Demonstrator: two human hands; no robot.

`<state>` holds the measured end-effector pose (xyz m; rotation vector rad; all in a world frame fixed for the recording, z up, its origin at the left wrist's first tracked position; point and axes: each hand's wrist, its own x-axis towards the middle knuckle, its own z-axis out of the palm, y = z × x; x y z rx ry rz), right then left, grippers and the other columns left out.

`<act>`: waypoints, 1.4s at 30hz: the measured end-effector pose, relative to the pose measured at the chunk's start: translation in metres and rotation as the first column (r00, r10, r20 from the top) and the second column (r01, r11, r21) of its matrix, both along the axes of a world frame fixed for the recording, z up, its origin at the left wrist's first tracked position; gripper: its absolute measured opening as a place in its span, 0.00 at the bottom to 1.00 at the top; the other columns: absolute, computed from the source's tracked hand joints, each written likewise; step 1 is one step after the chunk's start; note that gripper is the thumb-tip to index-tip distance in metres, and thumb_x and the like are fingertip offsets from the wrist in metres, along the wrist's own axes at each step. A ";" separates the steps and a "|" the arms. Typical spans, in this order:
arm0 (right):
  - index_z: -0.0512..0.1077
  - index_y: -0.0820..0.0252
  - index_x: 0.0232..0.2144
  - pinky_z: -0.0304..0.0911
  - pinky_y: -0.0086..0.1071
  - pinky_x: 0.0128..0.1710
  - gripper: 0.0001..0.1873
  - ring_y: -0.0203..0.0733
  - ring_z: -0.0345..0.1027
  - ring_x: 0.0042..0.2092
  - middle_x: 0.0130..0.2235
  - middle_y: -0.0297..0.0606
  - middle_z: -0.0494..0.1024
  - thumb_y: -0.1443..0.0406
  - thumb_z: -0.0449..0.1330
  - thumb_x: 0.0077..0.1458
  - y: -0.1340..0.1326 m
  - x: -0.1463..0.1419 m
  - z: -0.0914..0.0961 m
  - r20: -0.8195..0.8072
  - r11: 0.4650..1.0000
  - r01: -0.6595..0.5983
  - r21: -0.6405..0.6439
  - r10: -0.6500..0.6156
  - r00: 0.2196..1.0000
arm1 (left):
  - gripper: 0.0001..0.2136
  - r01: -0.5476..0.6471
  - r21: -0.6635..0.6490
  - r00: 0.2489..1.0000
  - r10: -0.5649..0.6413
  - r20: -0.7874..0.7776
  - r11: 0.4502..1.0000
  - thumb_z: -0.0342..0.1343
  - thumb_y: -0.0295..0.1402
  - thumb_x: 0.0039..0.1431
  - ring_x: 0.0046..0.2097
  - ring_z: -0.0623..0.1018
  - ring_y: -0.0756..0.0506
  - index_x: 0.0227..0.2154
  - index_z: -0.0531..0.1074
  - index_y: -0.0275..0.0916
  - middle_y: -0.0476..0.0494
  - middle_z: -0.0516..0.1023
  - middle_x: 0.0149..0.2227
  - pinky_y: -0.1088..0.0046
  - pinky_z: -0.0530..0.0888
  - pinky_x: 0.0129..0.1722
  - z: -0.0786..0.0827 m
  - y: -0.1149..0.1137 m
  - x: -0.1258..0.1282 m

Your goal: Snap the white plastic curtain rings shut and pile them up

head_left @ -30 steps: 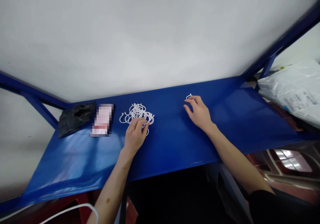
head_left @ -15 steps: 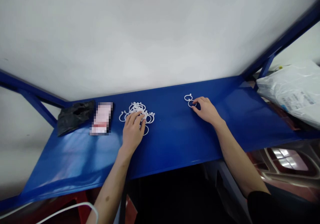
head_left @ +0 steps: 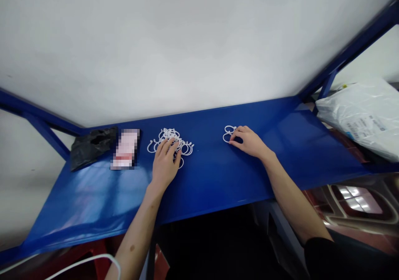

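A heap of white plastic rings with small knobs [head_left: 168, 133] lies on the blue shelf top [head_left: 205, 180], left of centre. My left hand [head_left: 166, 157] rests over the near side of this heap, fingers loosely apart, covering some of the rings. To the right, two more white rings lie side by side, a far ring [head_left: 227, 127] and a near ring [head_left: 223, 139]. My right hand [head_left: 247, 142] has thumb and forefinger closed at the right edge of the near ring. Its other fingers are curled above, close to the far ring.
A pixelated phone-like object [head_left: 125, 149] and a black plastic bag [head_left: 92, 147] lie at the left. A white wrapped package [head_left: 363, 115] sits beyond the right end. Blue frame bars [head_left: 46, 134] flank the shelf, and a pale wall [head_left: 193, 51] stands behind.
My right hand has moved a little left and nearer, its fingers closing on the near ring. Both separate rings have shifted left and nearer. My left hand stays over the heap.
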<state>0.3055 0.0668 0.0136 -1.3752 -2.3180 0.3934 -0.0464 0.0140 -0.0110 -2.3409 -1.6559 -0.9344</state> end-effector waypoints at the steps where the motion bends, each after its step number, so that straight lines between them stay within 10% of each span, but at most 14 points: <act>1: 0.77 0.54 0.35 0.66 0.44 0.51 0.06 0.48 0.69 0.46 0.42 0.40 0.75 0.60 0.62 0.61 -0.002 -0.003 0.002 -0.036 0.999 -0.032 -0.036 0.030 0.999 | 0.15 -0.008 0.002 1.000 0.008 -0.003 1.000 0.53 0.33 0.67 0.63 0.69 0.37 0.53 0.73 0.37 0.35 0.75 0.58 0.52 0.70 0.62 0.000 0.000 -0.001; 14: 0.75 0.56 0.35 0.67 0.33 0.41 0.11 0.39 0.73 0.38 0.37 0.35 0.79 0.56 0.61 0.62 -0.018 -0.025 0.015 -0.545 0.810 -0.376 -0.450 0.084 0.834 | 0.10 0.132 0.039 0.991 -0.133 0.016 0.990 0.53 0.28 0.66 0.57 0.74 0.40 0.47 0.75 0.40 0.39 0.79 0.50 0.56 0.74 0.57 -0.002 -0.001 0.002; 19: 0.71 0.57 0.30 0.61 0.31 0.31 0.13 0.36 0.66 0.29 0.30 0.33 0.75 0.55 0.61 0.63 -0.019 -0.038 0.000 -0.517 0.981 0.078 -0.177 -0.161 0.841 | 0.17 0.157 0.066 0.987 -0.158 0.012 0.985 0.50 0.22 0.65 0.64 0.68 0.39 0.53 0.74 0.43 0.40 0.75 0.58 0.53 0.69 0.63 -0.001 -0.005 0.007; 23: 0.68 0.57 0.29 0.60 0.31 0.31 0.12 0.35 0.64 0.28 0.30 0.33 0.73 0.59 0.60 0.63 -0.019 -0.044 -0.008 -0.374 0.968 0.234 0.088 -0.186 0.908 | 0.19 0.015 0.162 0.995 -0.031 0.097 0.987 0.51 0.23 0.65 0.64 0.67 0.38 0.57 0.71 0.43 0.37 0.71 0.61 0.51 0.68 0.62 0.006 -0.005 0.007; 36: 0.71 0.59 0.38 0.64 0.38 0.37 0.12 0.48 0.69 0.38 0.39 0.47 0.75 0.61 0.51 0.69 -0.026 -0.070 -0.023 0.168 0.957 0.170 0.236 -0.212 0.963 | 0.06 0.024 0.040 0.998 -0.026 0.058 0.999 0.55 0.29 0.64 0.55 0.72 0.37 0.40 0.75 0.41 0.37 0.77 0.51 0.53 0.71 0.56 0.008 -0.005 0.008; 42: 0.72 0.59 0.38 0.69 0.36 0.39 0.14 0.43 0.70 0.39 0.40 0.43 0.76 0.62 0.49 0.71 -0.030 -0.066 -0.016 0.160 0.950 -0.167 0.264 0.128 0.979 | 0.09 0.212 0.164 0.977 -0.211 -0.025 0.963 0.57 0.26 0.62 0.52 0.76 0.41 0.44 0.74 0.42 0.42 0.80 0.47 0.58 0.74 0.55 0.011 -0.015 0.020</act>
